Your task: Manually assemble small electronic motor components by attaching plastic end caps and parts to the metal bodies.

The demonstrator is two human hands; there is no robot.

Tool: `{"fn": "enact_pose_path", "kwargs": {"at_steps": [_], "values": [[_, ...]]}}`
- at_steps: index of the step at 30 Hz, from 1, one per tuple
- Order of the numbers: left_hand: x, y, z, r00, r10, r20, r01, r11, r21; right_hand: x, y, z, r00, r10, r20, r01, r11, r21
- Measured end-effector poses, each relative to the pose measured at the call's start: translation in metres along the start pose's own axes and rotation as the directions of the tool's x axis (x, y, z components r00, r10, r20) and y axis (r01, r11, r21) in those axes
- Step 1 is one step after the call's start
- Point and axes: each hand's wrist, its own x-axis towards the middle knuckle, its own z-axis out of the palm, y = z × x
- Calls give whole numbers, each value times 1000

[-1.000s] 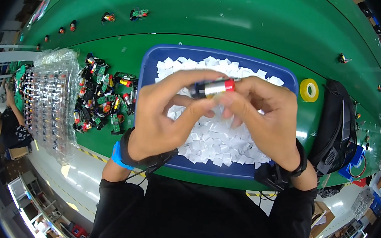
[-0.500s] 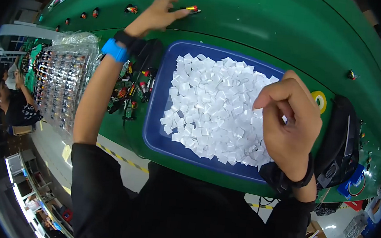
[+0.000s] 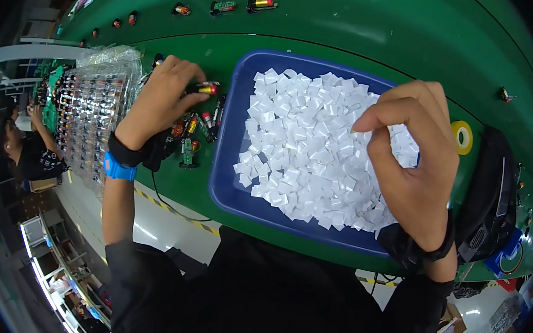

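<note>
A: How far along do things look across the green bench (image 3: 368, 23)?

B: Partway, I'd judge. The big blue tub (image 3: 225, 185) in the middle is still well covered with white squares, and left of it a clear plastic tray stack (image 3: 94, 104) looks well filled with small parts.

A: And the loose ones?

B: A heap of circuit-board assemblies (image 3: 188, 152) lies between stack and tub, so those seem left to handle. Beyond the seam, a spaced row of similar assemblies (image 3: 263, 4) sits apart, which I'd count as dealt with.

A: The hands?

B: The left hand (image 3: 161, 97) is bent over the heap, thumb against a red-and-yellow cylinder assembly (image 3: 207, 89); I can't tell whether it's gripped. The right hand (image 3: 413, 167) hovers above the tub, fingers curled, thumb and forefinger near each other. Whether they pinch one of the white squares (image 3: 306, 148), I can't tell.
</note>
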Motion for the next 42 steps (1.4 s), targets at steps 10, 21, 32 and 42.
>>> {"fn": "enact_pose_path", "kwargs": {"at_steps": [10,21,32,42], "values": [[23,109,-16,986,-58,158,168,281,-945,2,-5,10,977,-214,26,213,977,23],[48,140,-4,982,27,188,190,-114,-975,0,5,6,987,-157,16,158,978,-135],[46,132,18,995,79,-65,-60,-66,-996,0,12,10,994,97,44,-101,990,98],[50,135,15,996,81,46,63,-209,-976,2,15,13,998,-54,40,56,997,-57]]}}
